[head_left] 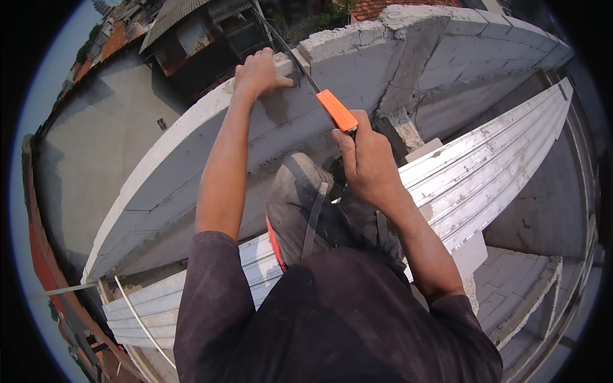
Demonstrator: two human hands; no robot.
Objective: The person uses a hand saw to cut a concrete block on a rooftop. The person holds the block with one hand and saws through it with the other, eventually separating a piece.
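Observation:
My right hand [370, 159] is closed round the orange and black handle of a hand saw [336, 110]. From the handle, its long dark blade slants up and away to the left, across the top of a pale block wall [332, 60]. The blade lies at a gap in the wall's top edge, beside a small pale piece. To the left of the blade, my left hand [258, 75] grips the top of the wall, fingers over the edge and thumb on the near side. Whether the blade's teeth touch the block I cannot tell.
A ribbed metal plank [485, 159] runs beneath me from lower left to upper right. A rough mortar column [412, 60] rises in the wall to the right. Beyond the wall are a grey building wall [96, 140] and a corrugated roof [182, 19], lower down.

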